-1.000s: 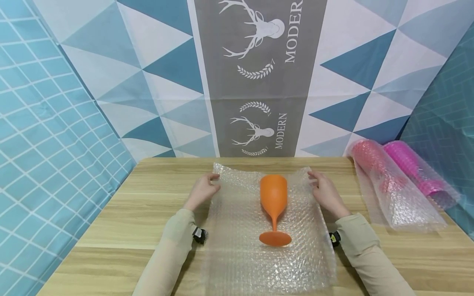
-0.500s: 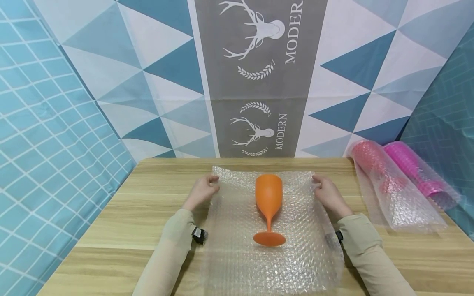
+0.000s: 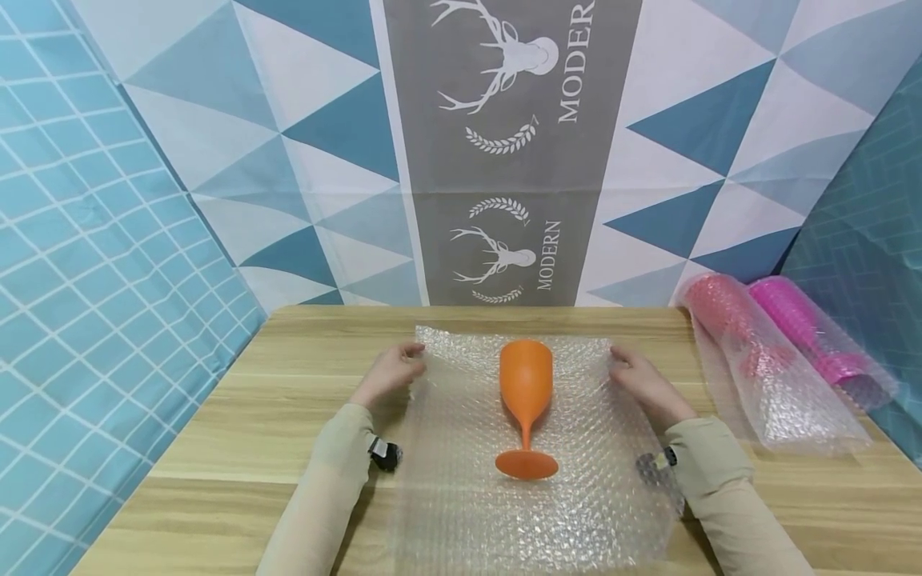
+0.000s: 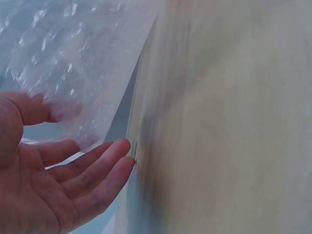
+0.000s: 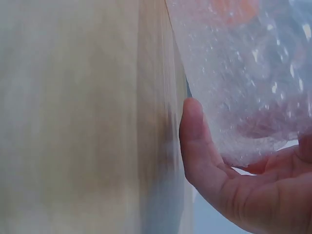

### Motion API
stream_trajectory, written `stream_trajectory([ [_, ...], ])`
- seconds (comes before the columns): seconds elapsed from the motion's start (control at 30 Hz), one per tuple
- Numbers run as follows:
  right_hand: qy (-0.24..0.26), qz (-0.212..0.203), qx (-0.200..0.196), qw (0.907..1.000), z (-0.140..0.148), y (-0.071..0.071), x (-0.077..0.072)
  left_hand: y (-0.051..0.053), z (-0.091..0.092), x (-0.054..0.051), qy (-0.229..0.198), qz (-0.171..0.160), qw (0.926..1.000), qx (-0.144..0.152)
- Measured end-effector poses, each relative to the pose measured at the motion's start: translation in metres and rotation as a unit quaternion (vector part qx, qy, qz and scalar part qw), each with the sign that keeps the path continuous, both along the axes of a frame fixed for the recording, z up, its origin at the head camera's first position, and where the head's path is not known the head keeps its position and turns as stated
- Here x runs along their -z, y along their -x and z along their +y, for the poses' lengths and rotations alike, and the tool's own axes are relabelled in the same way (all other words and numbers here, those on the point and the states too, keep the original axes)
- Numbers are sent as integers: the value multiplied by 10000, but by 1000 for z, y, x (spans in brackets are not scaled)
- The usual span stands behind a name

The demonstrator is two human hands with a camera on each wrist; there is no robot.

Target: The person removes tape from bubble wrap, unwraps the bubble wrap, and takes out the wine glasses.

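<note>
An orange goblet (image 3: 527, 388) lies on a sheet of clear bubble wrap (image 3: 461, 512), its cup toward the back and its round foot toward the front. My left hand (image 3: 390, 374) pinches the sheet's back left corner between thumb and index finger; in the left wrist view the other fingers of that hand (image 4: 63, 180) extend beside the film (image 4: 83, 53). At the back right corner, my right hand (image 3: 646, 386) pinches the sheet too. The right wrist view has this hand (image 5: 243, 185) partly behind the wrap (image 5: 243, 73).
At the table's right side lie a red goblet (image 3: 727, 308) and a pink goblet (image 3: 788, 312), each in bubble wrap. A patterned cloth (image 3: 497, 168) hangs behind the wooden table (image 3: 238, 448), with blue tiled cloth (image 3: 94, 264) on the left.
My right hand has moved slightly right with its corner, and the sheet's back edge is straighter. The goblet has shifted a little left. My left hand has hardly moved.
</note>
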State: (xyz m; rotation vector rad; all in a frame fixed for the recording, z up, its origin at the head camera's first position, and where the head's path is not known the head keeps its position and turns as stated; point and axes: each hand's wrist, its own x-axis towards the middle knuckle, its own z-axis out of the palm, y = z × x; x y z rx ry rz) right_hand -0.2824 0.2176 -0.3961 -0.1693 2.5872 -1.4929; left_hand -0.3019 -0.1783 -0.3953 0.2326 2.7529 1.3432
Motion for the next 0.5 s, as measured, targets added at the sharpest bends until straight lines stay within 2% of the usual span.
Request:
stream_trajectory([
  [0.13, 614, -461, -40, 9970, 4, 0, 4, 1, -6, 0, -269, -158, 9995, -21],
  [0.27, 913, -447, -85, 9948, 6, -1, 7, 1, -10, 0, -553, -256, 9981, -19],
  [0.5, 1060, -567, -180, 9926, 13, -7, 12, 1, -15, 0, -350, -197, 9992, -86],
])
